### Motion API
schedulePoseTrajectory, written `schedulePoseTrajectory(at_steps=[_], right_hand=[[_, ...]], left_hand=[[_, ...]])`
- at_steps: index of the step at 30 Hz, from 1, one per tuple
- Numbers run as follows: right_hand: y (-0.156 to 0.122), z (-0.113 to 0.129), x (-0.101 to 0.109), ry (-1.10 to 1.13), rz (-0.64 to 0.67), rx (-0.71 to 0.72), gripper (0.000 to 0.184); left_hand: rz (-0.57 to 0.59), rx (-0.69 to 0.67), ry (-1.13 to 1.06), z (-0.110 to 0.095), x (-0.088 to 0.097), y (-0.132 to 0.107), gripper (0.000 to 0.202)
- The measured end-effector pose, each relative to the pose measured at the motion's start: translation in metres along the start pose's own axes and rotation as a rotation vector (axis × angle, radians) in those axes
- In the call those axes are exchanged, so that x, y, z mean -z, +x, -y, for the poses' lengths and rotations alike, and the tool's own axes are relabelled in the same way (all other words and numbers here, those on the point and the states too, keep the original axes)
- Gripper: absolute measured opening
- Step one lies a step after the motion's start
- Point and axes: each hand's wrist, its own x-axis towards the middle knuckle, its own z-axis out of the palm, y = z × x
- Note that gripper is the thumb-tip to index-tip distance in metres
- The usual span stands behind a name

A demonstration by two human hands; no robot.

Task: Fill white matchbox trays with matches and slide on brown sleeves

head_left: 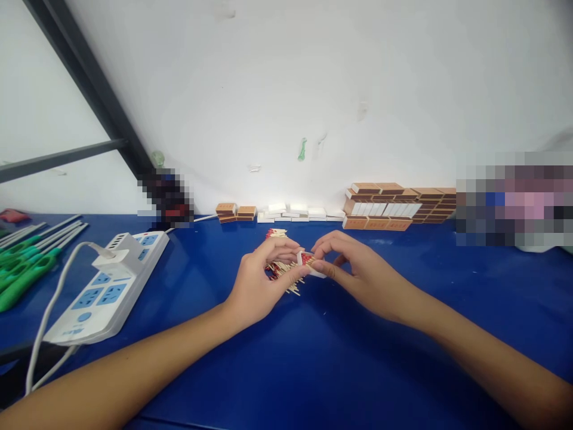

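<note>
Matches point(283, 270) are red-tipped, the tray point(318, 273) white, the table point(313, 358) blue.

The blue table point(286, 370) carries matches point(285, 275); from these, a power strip point(107, 294) and green tools point(29, 269) lie at nine o'clock, white boxes point(298, 212) at twelve, stacked matchboxes point(380, 224) at two.

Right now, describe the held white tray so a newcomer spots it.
On the blue table, go to the middle, where the left hand and right hand nearly meet by a loose match pile. Held between them is the small white tray. Unlike the white box pieces along the wall, it shows red-tipped matches inside.
</note>
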Motion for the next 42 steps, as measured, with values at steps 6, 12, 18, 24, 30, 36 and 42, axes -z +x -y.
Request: schedulePoseTrajectory(at_steps=[6,12,18,24,30,36,42], right_hand=[[-0.001,0.0,-0.002,0.003,-0.011,0.037,0.027],[0.003,-0.005,0.002,0.039,-0.116,0.018,0.029],[0.011,-0.031,0.008,0.029,-0.242,-0.11,0.042],[0.008,-0.04,-0.013,-0.138,-0.121,0.012,0.028],[0.006,-0.015,-0.009,-0.014,-0.345,0.018,0.026],[0.002,0.005,-0.011,0.293,-0.173,-0.12,0.032],[0.001,0.005,-0.011,0.426,-0.175,-0.201,0.034]], left_hand=[[-0.009,-0.013,0.016,0.002,0.0,-0.001,0.037],[-0.009,-0.056,0.03,0.003,0.0,0.0,0.035],[-0.155,-0.073,0.052,0.001,0.001,0.004,0.035],[-0.194,-0.121,0.051,0.0,0.002,0.004,0.033],[-0.143,-0.153,0.182,0.0,0.004,0.004,0.012],[-0.072,-0.164,0.191,-0.004,0.004,0.003,0.01],[-0.039,-0.171,0.19,-0.003,0.004,0.002,0.01]])
